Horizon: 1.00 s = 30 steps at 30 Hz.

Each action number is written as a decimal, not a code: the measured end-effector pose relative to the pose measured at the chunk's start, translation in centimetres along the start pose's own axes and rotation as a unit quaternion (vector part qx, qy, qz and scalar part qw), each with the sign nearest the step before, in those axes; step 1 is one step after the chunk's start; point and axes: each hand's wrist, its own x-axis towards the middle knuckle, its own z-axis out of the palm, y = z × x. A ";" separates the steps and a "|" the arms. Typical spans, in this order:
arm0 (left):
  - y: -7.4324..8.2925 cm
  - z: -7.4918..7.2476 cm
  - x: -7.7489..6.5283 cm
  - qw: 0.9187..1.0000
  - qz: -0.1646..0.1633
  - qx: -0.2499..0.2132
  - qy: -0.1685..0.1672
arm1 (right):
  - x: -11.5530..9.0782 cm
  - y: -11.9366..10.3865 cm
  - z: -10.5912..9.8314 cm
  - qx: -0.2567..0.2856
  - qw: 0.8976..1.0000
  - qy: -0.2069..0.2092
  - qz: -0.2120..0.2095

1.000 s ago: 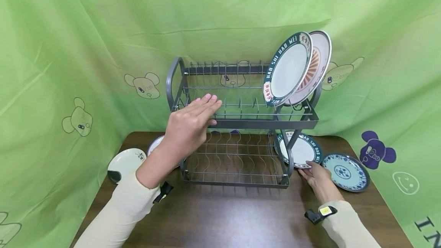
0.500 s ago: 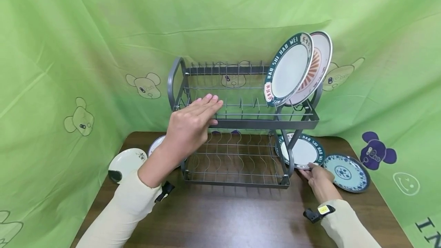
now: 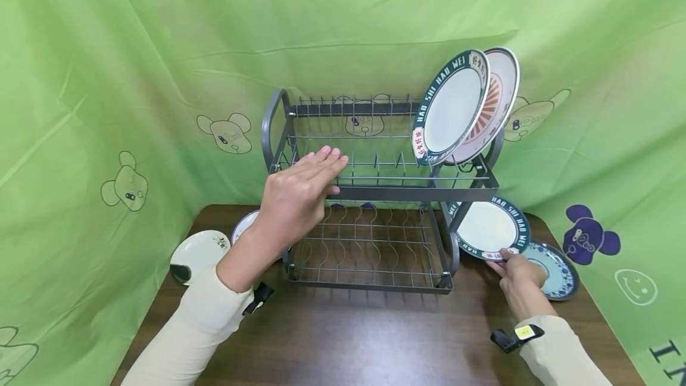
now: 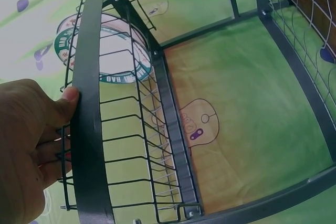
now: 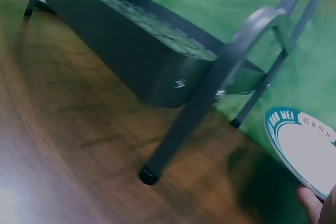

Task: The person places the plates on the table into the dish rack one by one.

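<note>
My left hand [image 3: 295, 195] grips the upper front rail of a grey two-tier dish rack [image 3: 396, 194]. In the left wrist view its thumb lies on the rail [image 4: 88, 145] and its fingers are behind. At the rack's right side, my right hand [image 3: 518, 282] pinches the near rim of a white plate with a green lettered border [image 3: 489, 226], thumb on top. That plate is lifted off the table, its shadow below it in the right wrist view, and partly covers a blue patterned plate [image 3: 561, 274]. A matching green-bordered plate [image 3: 450, 112] and a red-patterned plate [image 3: 501, 94] lean in the upper tier's right end.
On the left of the wooden table [image 3: 343, 338] lie a white plate with a dark patch [image 3: 199, 252] and another plate [image 3: 242, 225], mostly hidden by the left arm. A green printed curtain [image 3: 343, 22] hangs behind and beside the table.
My right hand has moved right and lifted the green-bordered plate, which now overlaps the blue plate. My left hand stays on the rack.
</note>
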 end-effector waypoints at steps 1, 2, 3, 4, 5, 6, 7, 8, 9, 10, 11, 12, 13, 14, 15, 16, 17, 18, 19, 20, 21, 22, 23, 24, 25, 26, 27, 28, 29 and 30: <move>0.0 0.0 0.0 1.000 0.000 0.000 0.001 | -0.1 -0.4 -0.1 0.010 1.000 0.002 0.000; 0.0 0.0 0.0 1.000 0.001 0.000 0.002 | -0.2 -0.9 -0.2 0.016 1.000 0.004 0.000; 0.0 0.0 0.0 1.000 0.001 0.001 0.002 | -0.2 -1.3 -0.4 0.021 1.000 0.004 -0.003; 0.0 0.0 0.0 1.000 0.002 0.001 0.004 | -0.3 -1.8 -0.5 0.033 0.999 0.002 -0.007; 0.0 0.0 0.0 1.000 0.002 0.001 0.005 | -0.4 -2.2 -0.6 0.032 0.999 -0.003 -0.014; 0.0 -0.1 0.0 1.000 0.002 0.002 0.006 | -0.5 -2.7 -0.8 0.031 0.999 -0.009 -0.020; 0.0 -0.1 0.0 1.000 0.002 0.002 0.006 | -0.7 -3.1 -0.9 0.030 0.999 -0.016 -0.025; 0.0 -0.1 0.1 1.000 0.001 0.003 0.006 | -0.8 -3.5 -1.0 0.025 0.999 -0.027 -0.032; -0.1 -0.1 0.1 1.000 0.001 0.004 0.006 | -1.0 -3.9 -1.1 0.022 0.998 -0.038 -0.040; -0.1 -0.1 0.1 1.000 0.001 0.005 0.006 | -1.1 -4.3 -1.3 0.015 0.998 -0.049 -0.045; -0.1 -0.1 0.1 1.000 0.001 0.006 0.006 | -1.2 -4.7 -1.4 -0.001 0.997 -0.059 -0.052; -0.1 0.0 0.1 1.000 0.002 0.006 0.007 | -1.4 -5.1 -1.6 -0.004 0.996 -0.066 -0.055; -0.1 0.0 0.1 1.000 0.003 0.007 0.007 | -1.5 -5.6 -1.7 -0.008 0.995 -0.073 -0.060; -0.1 -0.1 0.1 1.000 0.004 0.007 0.006 | -1.6 -6.0 -1.9 -0.009 0.995 -0.079 -0.065; -0.1 -0.1 0.1 1.000 0.005 0.007 0.005 | -1.7 -6.4 -2.0 -0.012 0.994 -0.086 -0.068; -0.1 -0.1 0.1 1.000 0.005 0.007 0.004 | -1.8 -6.9 -2.2 -0.017 0.993 -0.090 -0.073; 0.0 -0.1 0.2 1.000 0.006 0.007 0.003 | -2.0 -7.4 -2.4 -0.020 0.992 -0.095 -0.077; 0.0 -0.1 0.2 1.000 0.007 0.006 0.001 | -2.2 -7.9 -2.5 -0.025 0.991 -0.100 -0.081; 0.0 -0.1 0.2 1.000 0.007 0.007 0.000 | -2.4 -8.3 -2.6 -0.031 0.990 -0.105 -0.085; 0.0 -0.1 0.2 1.000 0.007 0.007 -0.001 | -2.7 -8.7 -2.8 -0.039 0.989 -0.111 -0.090; 0.0 -0.1 0.2 1.000 0.007 0.008 0.000 | -3.0 -9.1 -2.9 -0.045 0.987 -0.119 -0.094; -0.1 -0.1 0.2 1.000 0.007 0.009 0.000 | -3.3 -9.5 -3.0 -0.053 0.986 -0.123 -0.100; -0.1 0.0 0.2 1.000 0.007 0.009 0.000 | -3.6 -9.9 -3.1 -0.055 0.985 -0.129 -0.104; -0.1 0.0 0.2 1.000 0.008 0.010 0.000 | -3.9 -10.2 -3.2 -0.055 0.984 -0.134 -0.108; -0.1 0.0 0.2 1.000 0.008 0.011 0.000 | -4.2 -10.4 -3.3 -0.054 0.983 -0.138 -0.112; -0.1 0.0 0.2 1.000 0.008 0.012 -0.001 | -4.5 -10.6 -3.4 -0.053 0.982 -0.141 -0.117; -0.1 0.0 0.2 1.000 0.008 0.013 -0.002 | -4.8 -10.8 -3.4 -0.051 0.981 -0.141 -0.121; -0.1 0.0 0.2 1.000 0.007 0.014 -0.003 | -5.0 -11.0 -3.5 -0.053 0.981 -0.140 -0.124; -0.1 0.0 0.2 1.000 0.007 0.015 -0.005 | -5.3 -11.1 -3.5 -0.055 0.980 -0.139 -0.129; -0.1 -0.1 0.2 1.000 0.007 0.017 -0.007 | -5.5 -11.2 -3.6 -0.057 0.980 -0.137 -0.133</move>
